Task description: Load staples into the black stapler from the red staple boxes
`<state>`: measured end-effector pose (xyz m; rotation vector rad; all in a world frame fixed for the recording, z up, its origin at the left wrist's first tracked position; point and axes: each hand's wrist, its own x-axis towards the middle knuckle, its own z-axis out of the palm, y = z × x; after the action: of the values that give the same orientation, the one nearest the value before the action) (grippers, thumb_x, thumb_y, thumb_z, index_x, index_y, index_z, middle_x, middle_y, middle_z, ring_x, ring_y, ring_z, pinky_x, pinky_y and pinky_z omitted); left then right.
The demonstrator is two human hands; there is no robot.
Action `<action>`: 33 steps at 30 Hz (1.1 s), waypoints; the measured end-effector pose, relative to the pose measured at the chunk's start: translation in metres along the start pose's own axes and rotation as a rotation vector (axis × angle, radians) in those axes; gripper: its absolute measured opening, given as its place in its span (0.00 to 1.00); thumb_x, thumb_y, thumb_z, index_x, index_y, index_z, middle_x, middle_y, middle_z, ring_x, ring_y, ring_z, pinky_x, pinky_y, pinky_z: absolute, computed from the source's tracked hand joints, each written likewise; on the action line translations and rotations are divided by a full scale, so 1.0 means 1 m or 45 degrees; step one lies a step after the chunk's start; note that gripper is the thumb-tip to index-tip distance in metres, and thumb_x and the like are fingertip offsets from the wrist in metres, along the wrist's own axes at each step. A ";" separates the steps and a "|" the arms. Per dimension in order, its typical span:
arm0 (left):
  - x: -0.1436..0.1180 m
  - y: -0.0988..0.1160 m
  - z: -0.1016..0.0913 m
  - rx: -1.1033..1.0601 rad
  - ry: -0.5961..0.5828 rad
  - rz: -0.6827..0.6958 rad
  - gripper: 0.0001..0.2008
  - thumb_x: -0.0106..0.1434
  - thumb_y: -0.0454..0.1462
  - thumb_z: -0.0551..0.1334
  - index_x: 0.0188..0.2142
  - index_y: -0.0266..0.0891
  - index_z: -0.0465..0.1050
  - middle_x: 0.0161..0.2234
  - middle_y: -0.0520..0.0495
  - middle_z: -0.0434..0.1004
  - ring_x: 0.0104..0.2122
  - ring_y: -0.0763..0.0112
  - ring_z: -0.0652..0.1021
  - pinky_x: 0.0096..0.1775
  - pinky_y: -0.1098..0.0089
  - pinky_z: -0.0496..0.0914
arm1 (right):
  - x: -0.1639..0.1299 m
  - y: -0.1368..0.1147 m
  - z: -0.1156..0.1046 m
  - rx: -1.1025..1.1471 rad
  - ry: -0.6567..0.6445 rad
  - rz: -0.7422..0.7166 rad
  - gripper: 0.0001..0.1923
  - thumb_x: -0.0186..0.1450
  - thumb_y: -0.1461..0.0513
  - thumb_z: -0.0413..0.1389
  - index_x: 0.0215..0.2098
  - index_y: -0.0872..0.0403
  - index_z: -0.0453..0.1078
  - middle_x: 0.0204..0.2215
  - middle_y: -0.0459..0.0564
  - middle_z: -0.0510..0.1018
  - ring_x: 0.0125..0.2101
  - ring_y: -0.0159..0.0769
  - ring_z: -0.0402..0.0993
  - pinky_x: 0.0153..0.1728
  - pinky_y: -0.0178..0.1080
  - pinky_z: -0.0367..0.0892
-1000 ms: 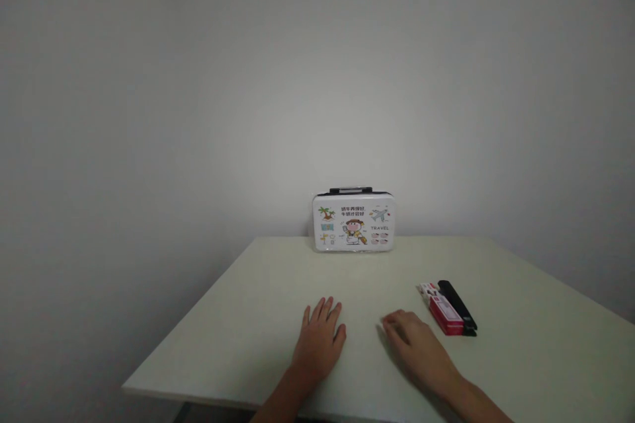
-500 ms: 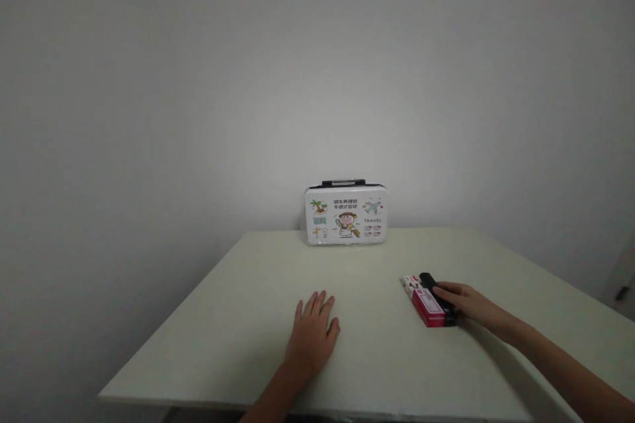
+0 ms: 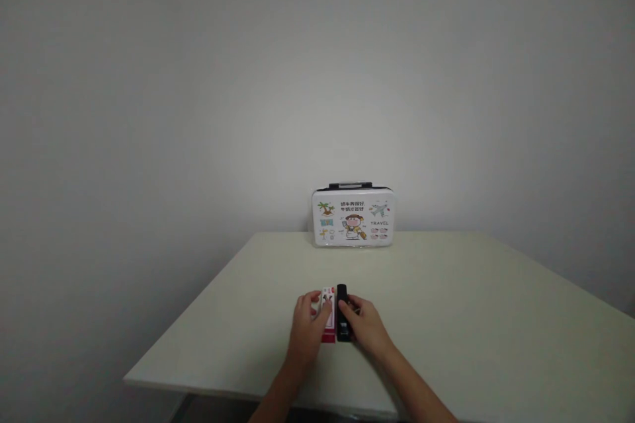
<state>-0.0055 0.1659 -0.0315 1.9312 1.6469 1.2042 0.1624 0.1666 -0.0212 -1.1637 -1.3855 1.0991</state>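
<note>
The pale rectangular table (image 3: pixel 446 317) carries little. At the middle of its far edge a white printed tin case with a black handle (image 3: pixel 352 218) stands upright against the wall, the only tall obstacle. Near the front edge's middle, both hands close around a red-and-white flat box (image 3: pixel 327 322) and a black bar-shaped object (image 3: pixel 342 317) lying side by side. Bare surface runs towards the left and right edges and between hands and case.

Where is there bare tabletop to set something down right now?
Bare table stretches right of the right hand out to the right edge; another patch lies between the hands and the printed case by the wall. It is crowded where the left hand and right hand meet on the red box and black bar.
</note>
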 end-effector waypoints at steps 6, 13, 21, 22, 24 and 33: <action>-0.012 0.015 -0.013 0.353 -0.025 -0.074 0.17 0.62 0.46 0.59 0.48 0.40 0.71 0.44 0.43 0.74 0.43 0.61 0.76 0.46 0.66 0.68 | -0.006 0.007 -0.020 -0.087 0.150 -0.026 0.34 0.60 0.40 0.58 0.48 0.60 0.77 0.28 0.51 0.78 0.26 0.39 0.72 0.25 0.36 0.66; -0.004 0.002 -0.043 0.325 -0.067 -0.002 0.16 0.63 0.47 0.60 0.46 0.42 0.73 0.43 0.47 0.76 0.41 0.66 0.76 0.43 0.71 0.65 | -0.016 0.034 -0.054 -0.130 0.252 -0.073 0.33 0.62 0.41 0.56 0.50 0.59 0.75 0.29 0.50 0.77 0.28 0.39 0.72 0.25 0.36 0.66; 0.038 -0.041 -0.058 0.401 -0.021 -0.140 0.22 0.65 0.50 0.56 0.46 0.37 0.76 0.42 0.42 0.78 0.41 0.61 0.77 0.43 0.68 0.66 | -0.021 0.034 -0.052 -0.203 0.308 -0.152 0.29 0.66 0.44 0.55 0.51 0.59 0.75 0.31 0.50 0.77 0.31 0.40 0.72 0.31 0.38 0.67; 0.038 -0.044 -0.059 0.410 -0.011 -0.142 0.23 0.66 0.51 0.55 0.47 0.37 0.76 0.43 0.42 0.78 0.42 0.60 0.77 0.44 0.68 0.66 | -0.021 0.034 -0.052 -0.206 0.305 -0.154 0.29 0.66 0.44 0.55 0.51 0.59 0.75 0.31 0.50 0.76 0.31 0.40 0.72 0.32 0.38 0.67; 0.031 -0.048 -0.065 0.437 0.025 -0.151 0.25 0.67 0.52 0.53 0.50 0.37 0.75 0.45 0.40 0.77 0.44 0.58 0.76 0.46 0.65 0.66 | -0.021 0.034 -0.053 -0.210 0.304 -0.159 0.28 0.66 0.45 0.55 0.51 0.59 0.75 0.31 0.50 0.76 0.31 0.40 0.72 0.32 0.38 0.66; -0.038 -0.050 -0.096 1.013 0.103 -0.161 0.20 0.68 0.46 0.52 0.52 0.39 0.71 0.49 0.38 0.72 0.47 0.51 0.73 0.43 0.58 0.66 | -0.029 0.027 -0.050 -0.262 0.282 -0.194 0.25 0.67 0.46 0.55 0.50 0.56 0.75 0.30 0.48 0.75 0.31 0.39 0.71 0.32 0.38 0.65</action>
<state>-0.1105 0.1191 -0.0255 2.1431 2.5087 0.6117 0.2171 0.1433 -0.0464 -1.2627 -1.4097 0.7102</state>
